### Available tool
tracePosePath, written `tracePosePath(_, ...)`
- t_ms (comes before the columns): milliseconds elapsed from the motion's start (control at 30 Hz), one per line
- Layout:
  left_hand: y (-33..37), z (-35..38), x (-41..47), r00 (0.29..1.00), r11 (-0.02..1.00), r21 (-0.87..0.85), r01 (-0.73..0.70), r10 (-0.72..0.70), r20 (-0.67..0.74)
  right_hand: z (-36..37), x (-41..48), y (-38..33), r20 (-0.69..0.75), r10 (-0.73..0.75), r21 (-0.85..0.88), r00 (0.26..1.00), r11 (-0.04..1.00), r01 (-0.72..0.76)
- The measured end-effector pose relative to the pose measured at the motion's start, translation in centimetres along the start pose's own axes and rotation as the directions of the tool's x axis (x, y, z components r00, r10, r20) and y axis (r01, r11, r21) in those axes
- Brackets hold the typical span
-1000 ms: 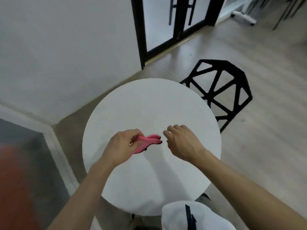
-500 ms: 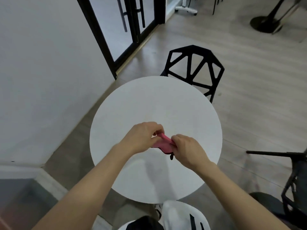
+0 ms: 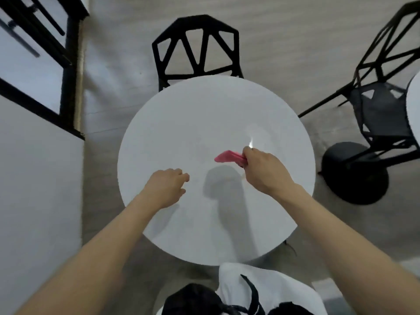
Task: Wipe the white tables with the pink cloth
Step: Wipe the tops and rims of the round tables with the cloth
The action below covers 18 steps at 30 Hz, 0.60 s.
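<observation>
Nearest the camera, a white garment (image 3: 250,289) is seen at the lower edge, and both bare forearms are stretched out above it. The left hand (image 3: 167,188) is held over the left side of the round white worktop (image 3: 204,114), with its fingers loosely curled and nothing held in them. Whether the surface is touched cannot be told. This hand is judged to be kept aside so that the wiping side is left free.

The right hand (image 3: 263,171) is closed in a fist round one end of the pink cloth (image 3: 228,156). The cloth is folded into a narrow wad and sticks out leftward from the fingers, just right of the worktop's middle. A shadow is cast on the surface just below it, so the cloth is judged to be lifted off rather than pressed down. It would probably have to be laid flatter before strokes are made.

Beyond the far rim, a black lattice chair (image 3: 196,46) is tucked close against the worktop. To the right, a second black chair (image 3: 381,108) and a black round base (image 3: 354,173) are set on the floor (image 3: 284,42). The edge of a second white worktop (image 3: 415,105) is seen beside them. A wall (image 3: 34,201) and a black-framed glass door (image 3: 66,64) are found close on the left. Passage round the worktop is judged to be narrowed by these.
</observation>
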<state>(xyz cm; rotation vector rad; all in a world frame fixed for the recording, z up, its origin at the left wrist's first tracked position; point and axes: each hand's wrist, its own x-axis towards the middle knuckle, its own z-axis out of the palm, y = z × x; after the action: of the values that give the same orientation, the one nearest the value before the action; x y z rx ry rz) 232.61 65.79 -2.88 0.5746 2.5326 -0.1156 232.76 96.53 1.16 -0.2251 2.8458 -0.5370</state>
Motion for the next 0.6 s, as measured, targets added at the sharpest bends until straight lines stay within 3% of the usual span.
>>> tracePosePath(100, -3.2, 0.7, -2.4, 0.996, 0.995, 0.046, -0.086, 0.086, -0.001, 1.4, -2.6, -3.9, -0.029, 0.133, 0.086, 0.991, 0.988, -0.13)
tracePosePath(333, -8.5, 1.3, -5.6, 0.988, 0.981, 0.13, -0.147, 0.14, 0.059, 4.0, -5.0, -7.1, -0.05, 0.343, 0.09, 0.938, 0.937, -0.337)
tracePosePath(433, -9.6, 2.5, -6.8, 0.989, 0.98, 0.132, -0.148, 0.144, 0.042, 5.9, -5.8, -7.6, -0.159, 0.326, 0.174, 0.932, 0.938, -0.299)
tracePosePath(533, -10.4, 3.3, -7.5, 0.981, 0.971, 0.14, -0.196, 0.195, 0.017, 9.3, -8.5, -10.3, -0.314, 0.195, 0.158, 0.929, 0.976, -0.152)
tracePosePath(600, -10.6, 3.7, -7.1, 0.974, 0.965, 0.136, -0.225, 0.226, 0.012, 13.2, -10.8, -11.1, -0.214, 0.138, 0.074, 0.967, 0.989, -0.125)
